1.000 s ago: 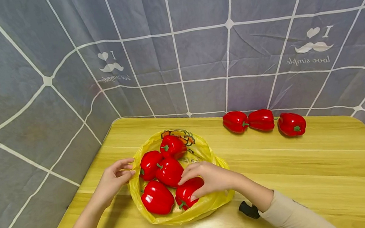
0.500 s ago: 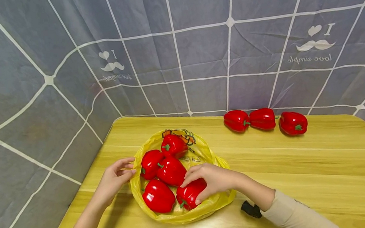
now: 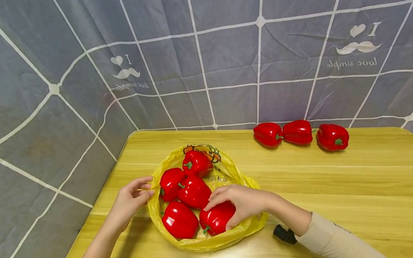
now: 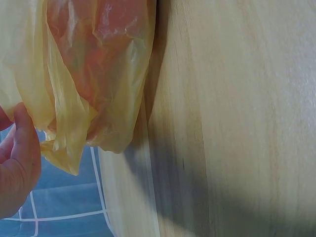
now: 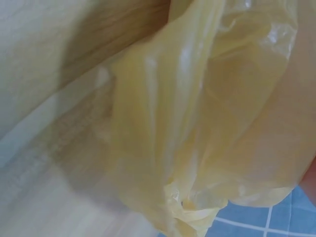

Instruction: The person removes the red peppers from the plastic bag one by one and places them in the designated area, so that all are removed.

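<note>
A yellow plastic bag [image 3: 155, 221] lies mouth up on the table, its top spread wide. Inside rest several red bell peppers with green stems, among them one at the front left [image 3: 179, 220] and one in the middle [image 3: 194, 192]. My right hand [image 3: 241, 202] reaches over the bag's right rim, fingers and thumb curled around the front right bell pepper [image 3: 217, 219]. At the left rim, my left hand [image 3: 131, 200] pinches the bag's edge between thumb and fingers. The left wrist view shows those fingertips [image 4: 20, 111] on the thin plastic. Yellow film [image 5: 163, 113] fills much of the right wrist view.
Three more red bell peppers lie in a row at the table's back right: a left one [image 3: 268, 134], a middle one [image 3: 297, 132] and a right one [image 3: 332, 136]. A grey-blue cloth [image 3: 229, 60] with white lines hangs behind the wooden table [image 3: 328, 192].
My right thumb has shifted a little to the right along the bell pepper, so more of it shows. The left hand keeps its place at the rim. The view has drifted slightly.
</note>
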Demonstrator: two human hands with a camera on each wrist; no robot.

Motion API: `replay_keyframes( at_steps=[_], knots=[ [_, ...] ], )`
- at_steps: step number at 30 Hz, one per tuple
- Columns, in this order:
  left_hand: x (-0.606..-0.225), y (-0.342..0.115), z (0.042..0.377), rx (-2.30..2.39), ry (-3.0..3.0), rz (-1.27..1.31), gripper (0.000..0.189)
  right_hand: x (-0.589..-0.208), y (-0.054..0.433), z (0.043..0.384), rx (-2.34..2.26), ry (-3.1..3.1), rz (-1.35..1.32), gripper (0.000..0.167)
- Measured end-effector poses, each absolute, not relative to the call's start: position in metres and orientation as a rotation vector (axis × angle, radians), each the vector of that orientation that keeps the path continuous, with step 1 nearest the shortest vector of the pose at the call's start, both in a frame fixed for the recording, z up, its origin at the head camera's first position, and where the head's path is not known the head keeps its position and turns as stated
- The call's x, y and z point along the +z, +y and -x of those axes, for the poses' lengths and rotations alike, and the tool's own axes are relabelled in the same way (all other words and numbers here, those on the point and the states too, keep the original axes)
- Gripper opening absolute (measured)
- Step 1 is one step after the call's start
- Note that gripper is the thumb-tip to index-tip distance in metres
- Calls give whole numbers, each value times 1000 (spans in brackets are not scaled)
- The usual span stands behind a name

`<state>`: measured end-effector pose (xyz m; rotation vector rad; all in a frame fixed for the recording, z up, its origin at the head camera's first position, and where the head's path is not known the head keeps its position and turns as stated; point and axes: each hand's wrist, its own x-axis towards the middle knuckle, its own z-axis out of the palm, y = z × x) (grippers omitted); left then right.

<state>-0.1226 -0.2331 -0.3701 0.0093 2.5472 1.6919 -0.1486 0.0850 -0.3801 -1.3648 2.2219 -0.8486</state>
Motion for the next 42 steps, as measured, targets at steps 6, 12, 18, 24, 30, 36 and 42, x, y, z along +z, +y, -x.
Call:
replay_keyframes(
  at_steps=[6, 12, 18, 24, 30, 36, 42],
  knots=[
    [-370, -232, 121, 1691, 2548, -8, 41, -383, 86, 149, -879, 2225, 1419, 53],
    [-369, -232, 120, 1681, 2548, 1, 41, -383, 88, 150, -932, 2220, 1398, 53],
    [-368, -232, 121, 1682, 2549, -7, 41, -378, 90, 152, -999, 2209, 1390, 53],
    [-366, -231, 121, 1678, 2548, -4, 41, -371, 93, 153, -1067, 2208, 1329, 53],
    [-365, -231, 121, 1686, 2545, -9, 41, -360, 97, 155, -1100, 2246, 1292, 54],
    [-365, -232, 122, 1689, 2543, -12, 41, -351, 101, 158, -1169, 2256, 1356, 55],
    [-363, -231, 122, 1694, 2537, -17, 41, -338, 110, 163, -1238, 2282, 1380, 55]
  ],
)
